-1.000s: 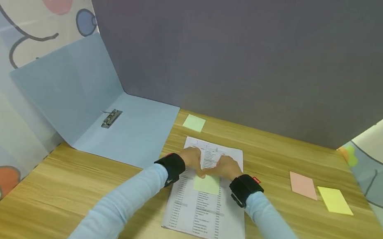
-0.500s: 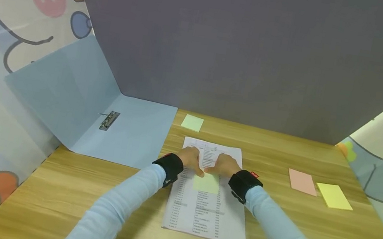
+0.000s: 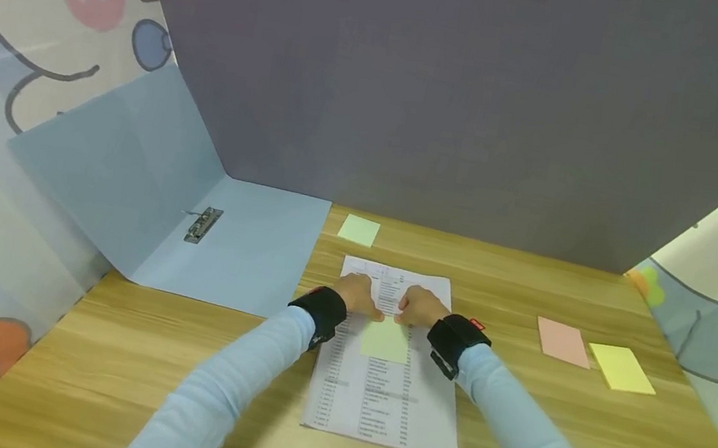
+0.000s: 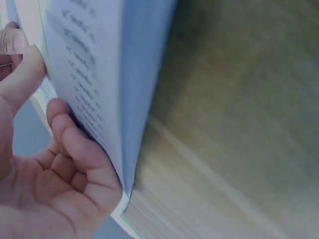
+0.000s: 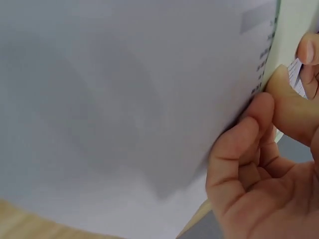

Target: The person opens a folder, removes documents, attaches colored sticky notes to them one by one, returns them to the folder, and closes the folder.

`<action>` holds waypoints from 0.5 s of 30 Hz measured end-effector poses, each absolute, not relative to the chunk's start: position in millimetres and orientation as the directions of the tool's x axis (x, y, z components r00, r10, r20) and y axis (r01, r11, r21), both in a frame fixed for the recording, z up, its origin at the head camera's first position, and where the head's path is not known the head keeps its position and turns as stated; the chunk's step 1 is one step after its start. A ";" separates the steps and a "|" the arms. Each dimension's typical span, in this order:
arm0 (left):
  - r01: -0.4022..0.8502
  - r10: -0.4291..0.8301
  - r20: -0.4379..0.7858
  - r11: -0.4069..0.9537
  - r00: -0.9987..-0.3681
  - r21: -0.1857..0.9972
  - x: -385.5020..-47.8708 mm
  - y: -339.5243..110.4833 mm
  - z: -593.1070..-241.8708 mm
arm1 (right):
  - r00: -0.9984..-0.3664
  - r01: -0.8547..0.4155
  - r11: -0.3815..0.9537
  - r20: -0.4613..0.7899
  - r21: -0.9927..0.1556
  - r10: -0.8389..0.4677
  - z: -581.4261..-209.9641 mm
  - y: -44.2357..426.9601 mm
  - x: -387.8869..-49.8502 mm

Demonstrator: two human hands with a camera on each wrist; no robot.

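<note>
In the head view a pale green sticky note [image 3: 385, 340] lies flat on a stack of printed paper [image 3: 379, 419]. My left hand [image 3: 356, 294] rests on the sheets, its thumb touching the note's upper left corner. Opposite it, the thumb of my right hand [image 3: 421, 308] is at the upper right corner. Curled fingers of the left hand [image 4: 65, 184] lie against the printed page in the left wrist view. The right wrist view shows the right hand [image 5: 269, 164] with fingers folded and its thumb on the note's edge [image 5: 289, 35].
An open light blue folder [image 3: 240, 260] with a metal clip [image 3: 204, 225] stands at the left. Another green note [image 3: 359, 229] lies behind the paper. Pink [image 3: 563, 342] and yellow [image 3: 621, 368] notes are at the right. A dark panel [image 3: 407, 98] closes off the wooden table's back.
My thumbs have drawn apart along the note's top edge, from nearly touching at its middle to its two upper corners. The paper and note stay in place.
</note>
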State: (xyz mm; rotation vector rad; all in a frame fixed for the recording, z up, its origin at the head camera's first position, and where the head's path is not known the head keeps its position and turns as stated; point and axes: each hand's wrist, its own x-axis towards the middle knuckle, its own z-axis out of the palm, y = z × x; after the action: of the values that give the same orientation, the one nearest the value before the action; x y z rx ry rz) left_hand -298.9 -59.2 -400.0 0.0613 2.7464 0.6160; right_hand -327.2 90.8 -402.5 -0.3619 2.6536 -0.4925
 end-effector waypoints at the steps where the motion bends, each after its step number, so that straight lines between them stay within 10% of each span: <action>1: -0.034 0.107 -0.309 0.908 -0.945 0.417 -299.0 -59.9 -399.6 | -0.880 -0.174 0.902 -0.348 -0.396 -0.323 -403.9 90.3 -327.9; 15: -0.028 0.147 -0.345 0.891 -0.927 0.453 -305.8 -69.5 -402.7 | -0.869 -0.118 0.892 -0.389 -0.436 -0.305 -404.8 100.5 -328.6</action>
State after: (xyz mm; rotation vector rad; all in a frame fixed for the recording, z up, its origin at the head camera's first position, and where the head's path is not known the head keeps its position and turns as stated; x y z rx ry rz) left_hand -305.8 -69.5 -402.7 0.0878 2.6835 0.6505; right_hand -328.6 100.5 -404.8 -0.3080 2.6003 -0.5604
